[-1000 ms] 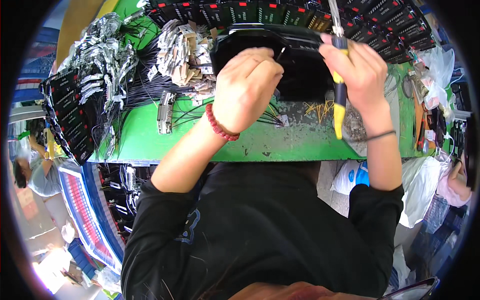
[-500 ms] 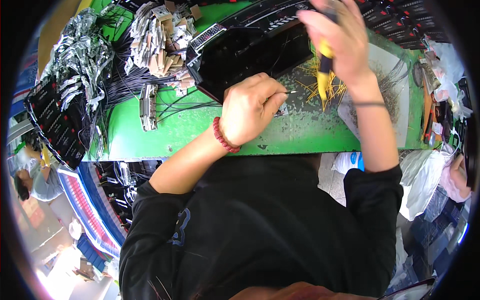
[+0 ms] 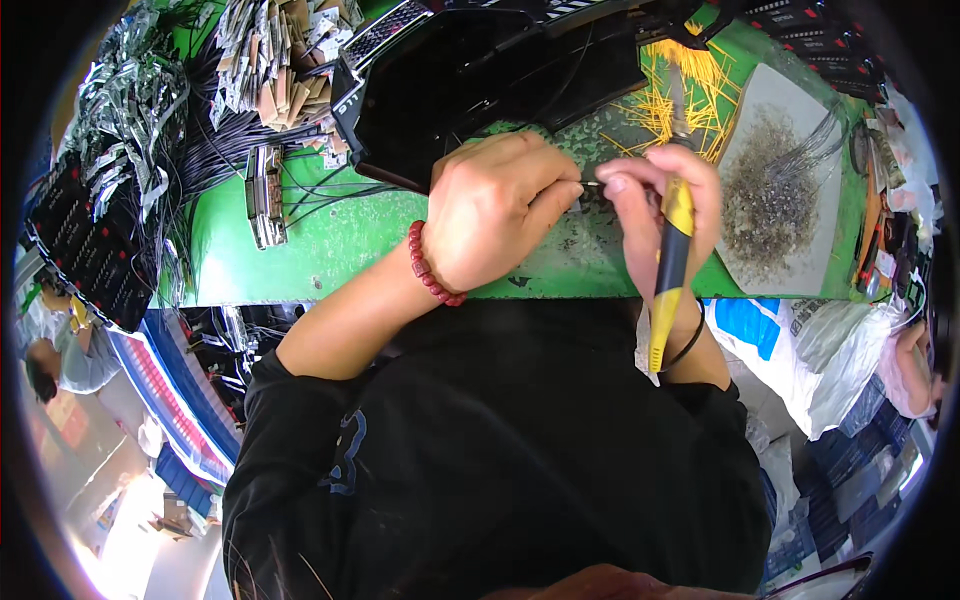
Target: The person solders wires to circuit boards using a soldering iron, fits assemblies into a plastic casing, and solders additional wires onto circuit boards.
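Note:
My left hand [image 3: 500, 205], with a red bead bracelet at the wrist, is closed in a pinch over the green table [image 3: 340, 265]. A thin wire end [image 3: 592, 184] sticks out between its thumb and forefinger. Black cables [image 3: 335, 195] run toward this hand from the left. My right hand [image 3: 660, 210] grips a tool [image 3: 675, 250] with a yellow-and-black handle, and a greyish metal part lies in line beyond the fingers. Its thumb and forefinger come up to the wire end; whether they touch it I cannot tell. Thin yellow tubes [image 3: 710, 75] lie scattered beyond the right hand.
A large black tray-like housing [image 3: 400, 120] stands just beyond my hands. Bundled cables with metal-and-cardboard ends [image 3: 285, 60] are piled at the far left, beside a small metal bracket [image 3: 266, 195]. A pale board [image 3: 750, 260] with dark grit lies at the right.
My right hand has swung down and nearer, bringing the tool from above the yellow tubes to beside my left hand. The tool now slants back toward me. My left hand still pinches the wire.

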{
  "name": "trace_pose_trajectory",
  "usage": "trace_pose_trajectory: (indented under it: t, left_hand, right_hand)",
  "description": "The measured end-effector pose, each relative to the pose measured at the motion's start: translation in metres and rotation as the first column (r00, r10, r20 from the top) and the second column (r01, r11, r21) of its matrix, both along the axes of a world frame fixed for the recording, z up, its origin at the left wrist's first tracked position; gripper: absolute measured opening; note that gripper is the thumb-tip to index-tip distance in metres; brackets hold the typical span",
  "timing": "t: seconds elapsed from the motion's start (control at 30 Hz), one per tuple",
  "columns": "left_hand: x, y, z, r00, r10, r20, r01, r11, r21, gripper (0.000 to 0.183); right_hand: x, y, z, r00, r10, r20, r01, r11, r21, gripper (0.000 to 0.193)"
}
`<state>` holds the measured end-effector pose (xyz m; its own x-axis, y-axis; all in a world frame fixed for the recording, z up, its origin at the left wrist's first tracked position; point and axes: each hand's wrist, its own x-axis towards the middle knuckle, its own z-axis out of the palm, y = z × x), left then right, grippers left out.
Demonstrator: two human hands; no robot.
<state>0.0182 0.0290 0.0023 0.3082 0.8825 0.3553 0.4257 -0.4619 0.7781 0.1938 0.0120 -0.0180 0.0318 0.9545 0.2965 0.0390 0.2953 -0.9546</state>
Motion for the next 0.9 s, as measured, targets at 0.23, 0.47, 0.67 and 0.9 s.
trace_pose_trajectory:
  t: [0.23,0.47,0.67,0.9]
  left_hand:
    - [0.001,0.000,-0.002,0.999,0.026,-0.020,-0.026,1.000,-0.012,0.009]
    - [0.002,-0.001,-0.003,1.000,-0.007,-0.030,0.006,1.000,-0.018,0.010]
    - [0.002,0.001,-0.003,1.000,0.026,0.005,-0.026,1.000,-0.006,0.010]
    - [0.001,-0.001,0.003,0.994,0.088,0.058,-0.081,0.991,-0.106,0.009]
  right_hand:
    - [0.007,-0.007,-0.003,0.998,0.007,0.070,-0.011,0.998,0.062,0.036]
    - [0.007,0.000,-0.006,0.991,0.040,0.127,-0.054,0.993,0.102,0.037]
    - [0.006,-0.003,-0.005,0.986,0.058,0.158,-0.071,0.994,0.080,0.038]
    - [0.003,-0.010,0.000,0.990,-0.001,0.140,-0.021,0.988,0.152,0.028]
